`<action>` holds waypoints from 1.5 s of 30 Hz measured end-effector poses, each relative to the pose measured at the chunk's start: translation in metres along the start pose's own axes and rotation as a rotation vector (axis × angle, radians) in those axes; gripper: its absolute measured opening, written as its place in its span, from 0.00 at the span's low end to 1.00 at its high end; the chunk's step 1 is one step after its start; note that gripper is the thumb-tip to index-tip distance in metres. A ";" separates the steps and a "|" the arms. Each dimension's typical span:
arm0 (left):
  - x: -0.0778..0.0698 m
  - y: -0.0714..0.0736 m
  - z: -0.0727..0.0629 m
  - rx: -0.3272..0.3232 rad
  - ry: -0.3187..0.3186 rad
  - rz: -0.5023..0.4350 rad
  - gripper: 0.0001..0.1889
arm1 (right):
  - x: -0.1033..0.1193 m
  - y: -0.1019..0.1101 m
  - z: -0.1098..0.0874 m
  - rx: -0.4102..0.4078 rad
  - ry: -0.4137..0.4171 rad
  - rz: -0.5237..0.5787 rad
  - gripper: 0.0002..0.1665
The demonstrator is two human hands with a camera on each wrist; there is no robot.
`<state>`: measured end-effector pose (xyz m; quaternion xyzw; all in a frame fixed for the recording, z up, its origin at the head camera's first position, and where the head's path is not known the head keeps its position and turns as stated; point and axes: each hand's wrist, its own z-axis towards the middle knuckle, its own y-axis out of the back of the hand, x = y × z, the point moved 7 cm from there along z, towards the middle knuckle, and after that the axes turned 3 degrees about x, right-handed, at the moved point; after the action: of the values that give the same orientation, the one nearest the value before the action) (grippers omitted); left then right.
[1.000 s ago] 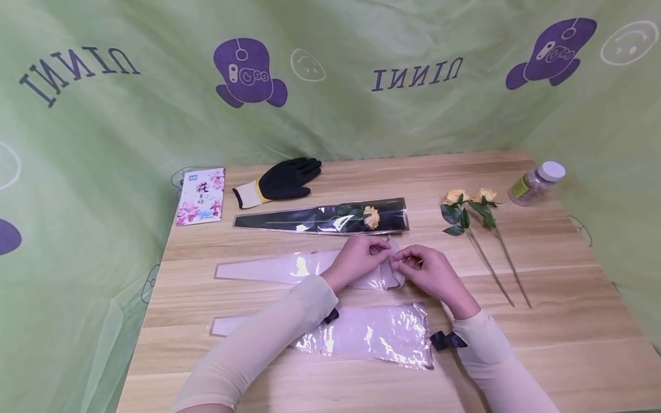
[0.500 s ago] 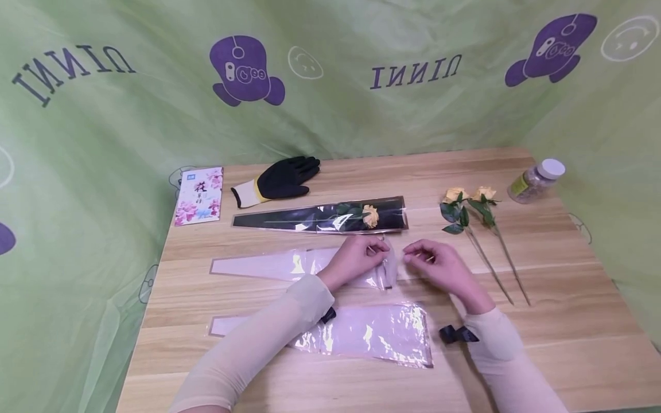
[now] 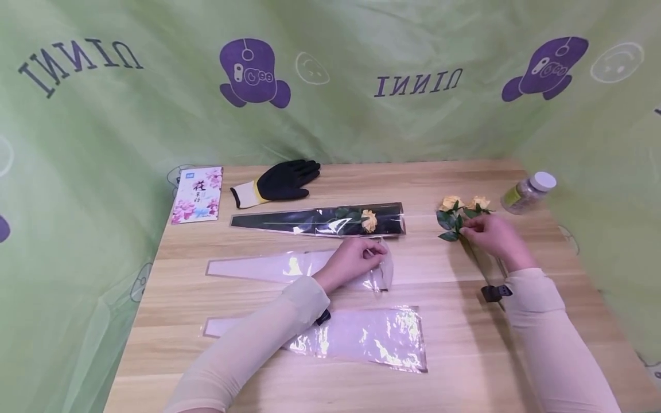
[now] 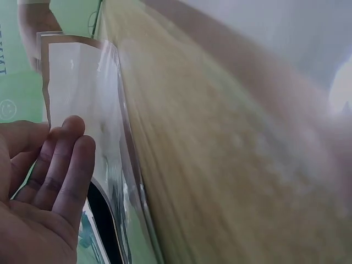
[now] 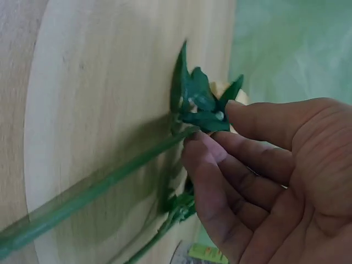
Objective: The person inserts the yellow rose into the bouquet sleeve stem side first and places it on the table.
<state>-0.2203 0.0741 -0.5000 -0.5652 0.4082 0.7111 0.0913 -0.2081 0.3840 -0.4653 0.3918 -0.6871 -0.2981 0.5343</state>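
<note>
My left hand (image 3: 352,259) pinches the wide, open end of a clear flower sleeve (image 3: 258,266) with a white panel. In the left wrist view that sleeve (image 4: 74,82) stands raised at the fingertips. At the right, my right hand (image 3: 497,238) holds the left of two artificial yellow roses (image 3: 451,203) by its stem, just below the leaves. The right wrist view shows the green stem (image 5: 99,190) running into the fingertips, thumb (image 5: 264,118) against a leaf. A second rose (image 3: 479,202) lies beside it, partly hidden by my hand.
A dark-backed sleeve (image 3: 279,222) with a yellow rose inside lies behind my left hand. Another white sleeve (image 3: 372,337) lies nearer, under my left forearm. At the back are a black glove (image 3: 286,180), a flowered booklet (image 3: 198,195) and a white-capped jar (image 3: 527,194).
My right hand let go of the sleeve's edge, moved right and took hold of the left rose's stem. My left hand has stayed at the sleeve's end.
</note>
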 end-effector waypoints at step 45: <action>0.006 0.002 0.005 -0.004 0.029 -0.119 0.10 | 0.043 -0.012 -0.073 -0.853 0.359 1.471 0.12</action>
<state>-0.2269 0.0747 -0.5039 -0.5989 0.3738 0.6969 0.1264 -0.1399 0.3412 -0.4356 -0.3445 -0.5007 -0.0428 0.7929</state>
